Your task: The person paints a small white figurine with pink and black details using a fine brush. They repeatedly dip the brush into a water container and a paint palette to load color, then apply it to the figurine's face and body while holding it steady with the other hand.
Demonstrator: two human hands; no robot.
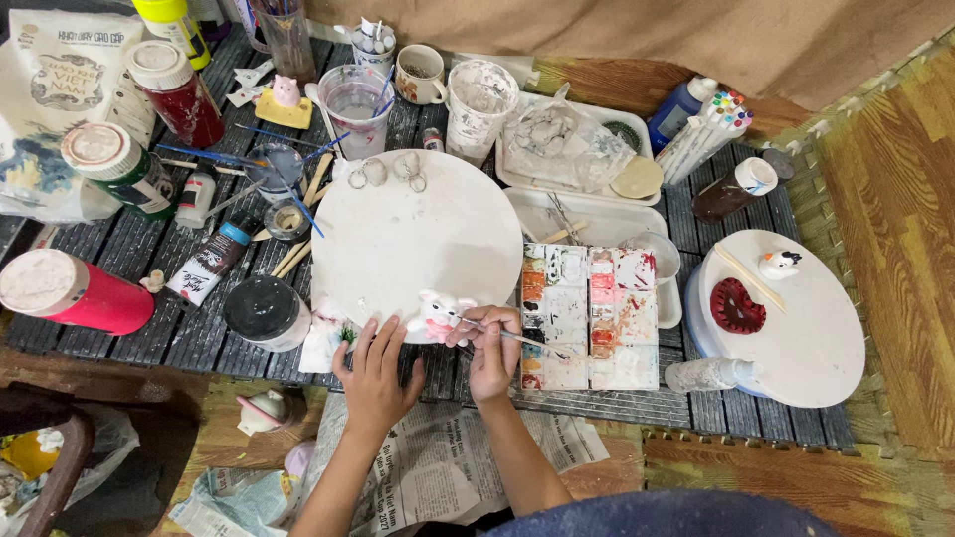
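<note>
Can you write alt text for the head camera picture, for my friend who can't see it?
Seen from above, a person's right hand holds a thin paintbrush to a small white and pink figurine at the near edge of a round white board. The left hand rests beside it. Paint jars, tubes and a stained palette crowd the dark slatted table.

The right hand (494, 350) covers the near end of the thin brush (527, 340), whose tip is too fine to tell against the paint palette (589, 316). The small white and pink figurine (438, 314) is partly hidden by fingers, and its painted details are too small to make out. The printed bag (45, 89) at far left and the yellow bottle (171, 22) are cut off by the frame edge.
</note>
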